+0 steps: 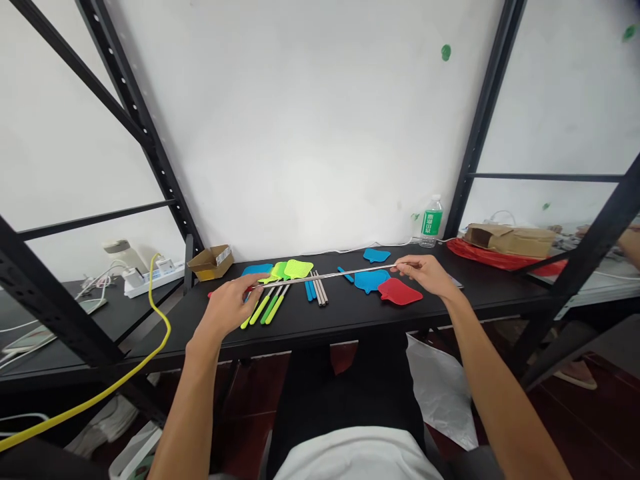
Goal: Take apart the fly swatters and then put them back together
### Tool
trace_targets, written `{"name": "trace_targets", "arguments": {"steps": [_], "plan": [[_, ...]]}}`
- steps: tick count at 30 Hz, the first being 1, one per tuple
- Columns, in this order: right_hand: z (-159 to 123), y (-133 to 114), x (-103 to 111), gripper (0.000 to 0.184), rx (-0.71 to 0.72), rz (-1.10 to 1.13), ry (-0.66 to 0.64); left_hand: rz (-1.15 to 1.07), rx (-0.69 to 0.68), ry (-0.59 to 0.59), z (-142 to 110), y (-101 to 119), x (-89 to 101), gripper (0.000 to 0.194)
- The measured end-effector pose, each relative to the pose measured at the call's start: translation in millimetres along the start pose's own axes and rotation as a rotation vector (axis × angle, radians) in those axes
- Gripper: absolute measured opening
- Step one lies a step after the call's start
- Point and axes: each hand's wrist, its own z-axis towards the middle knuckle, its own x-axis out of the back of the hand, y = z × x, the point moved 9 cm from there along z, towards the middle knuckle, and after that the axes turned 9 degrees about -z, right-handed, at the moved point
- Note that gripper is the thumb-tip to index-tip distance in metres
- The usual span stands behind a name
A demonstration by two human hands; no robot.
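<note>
A long thin metal rod (330, 274), which looks telescopic, stretches almost level above the black table. My left hand (231, 305) is closed around its left end, where a bit of red shows by the fingers. At the other end, my right hand (424, 272) pinches the tip between thumb and fingers. Under the rod lie several green and yellow fly swatters (270, 308), partly behind my left hand. Loose metal rods (319, 291) lie beside blue handles (310, 291). Near my right hand are a red swatter head (400, 292), a blue swatter head (371, 280) and another blue head (377, 255).
A small open cardboard box (211, 263) stands at the back left. At the back right is a water bottle (431, 222). A yellow cable (163, 333) hangs past the left edge. Black shelf posts (483, 113) frame both sides; a larger carton (510, 239) sits farther right.
</note>
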Motion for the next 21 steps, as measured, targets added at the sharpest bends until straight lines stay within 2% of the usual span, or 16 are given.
{"name": "trace_targets", "arguments": {"steps": [5,11,15,21], "plan": [[-5.5,3.5,12.5,0.041,-0.068,0.0,0.005,0.037,0.012,0.059,-0.2,11.2,3.0,0.039],[-10.6,0.0,18.1,0.043,-0.066,0.022,-0.067,0.038,-0.028,0.045,1.8,14.9,-0.3,0.044],[-12.4,8.7,28.1,0.044,-0.059,0.055,-0.016,0.017,-0.007,0.061,-3.2,-9.9,11.9,0.041],[-19.8,48.5,51.7,0.048,-0.159,0.192,0.111,-0.089,0.036,0.093,-12.5,-62.7,22.6,0.042]]}}
